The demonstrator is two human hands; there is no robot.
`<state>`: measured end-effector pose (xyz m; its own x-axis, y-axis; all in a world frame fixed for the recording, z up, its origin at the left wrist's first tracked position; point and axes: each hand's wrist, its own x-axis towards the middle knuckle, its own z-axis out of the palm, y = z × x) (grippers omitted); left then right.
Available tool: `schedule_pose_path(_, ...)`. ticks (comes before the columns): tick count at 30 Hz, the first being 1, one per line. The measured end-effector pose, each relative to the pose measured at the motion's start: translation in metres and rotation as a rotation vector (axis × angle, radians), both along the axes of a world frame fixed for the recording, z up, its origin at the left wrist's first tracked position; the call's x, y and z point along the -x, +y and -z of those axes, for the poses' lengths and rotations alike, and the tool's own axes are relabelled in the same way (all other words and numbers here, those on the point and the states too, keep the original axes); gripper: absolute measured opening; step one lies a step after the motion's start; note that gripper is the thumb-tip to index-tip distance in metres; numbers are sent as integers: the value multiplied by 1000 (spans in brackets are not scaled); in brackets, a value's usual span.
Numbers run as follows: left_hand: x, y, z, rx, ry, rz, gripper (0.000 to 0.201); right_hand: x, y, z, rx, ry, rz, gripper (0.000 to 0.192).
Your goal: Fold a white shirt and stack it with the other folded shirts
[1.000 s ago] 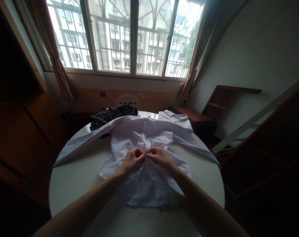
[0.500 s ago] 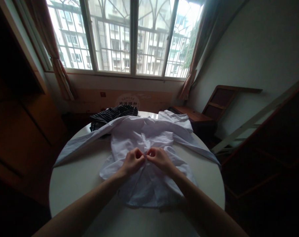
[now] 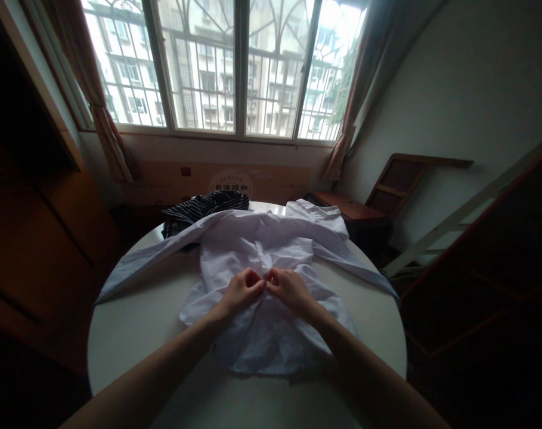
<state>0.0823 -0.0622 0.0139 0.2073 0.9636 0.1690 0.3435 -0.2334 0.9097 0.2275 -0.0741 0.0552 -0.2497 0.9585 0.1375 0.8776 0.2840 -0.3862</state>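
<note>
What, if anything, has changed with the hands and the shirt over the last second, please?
Hardly anything moved. The left hand and right hand keep pinching the white shirt at its front placket, fingertips together, nothing let go. The shirt stays spread on the round table, the striped garment behind it. Only the view shifted slightly.

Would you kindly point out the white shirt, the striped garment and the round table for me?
white shirt [image 3: 246, 244]: head view, on its upper chest panel.
striped garment [image 3: 199, 208]: head view, on its dark striped folds.
round table [image 3: 136, 325]: head view, on the bare left tabletop.
</note>
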Motion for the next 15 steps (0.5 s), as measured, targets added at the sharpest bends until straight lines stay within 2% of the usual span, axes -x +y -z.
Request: schedule_pose_path(15, -2, -5, -7, 53, -80, -49, 19, -1, 1, 0, -22, 11, 11, 17)
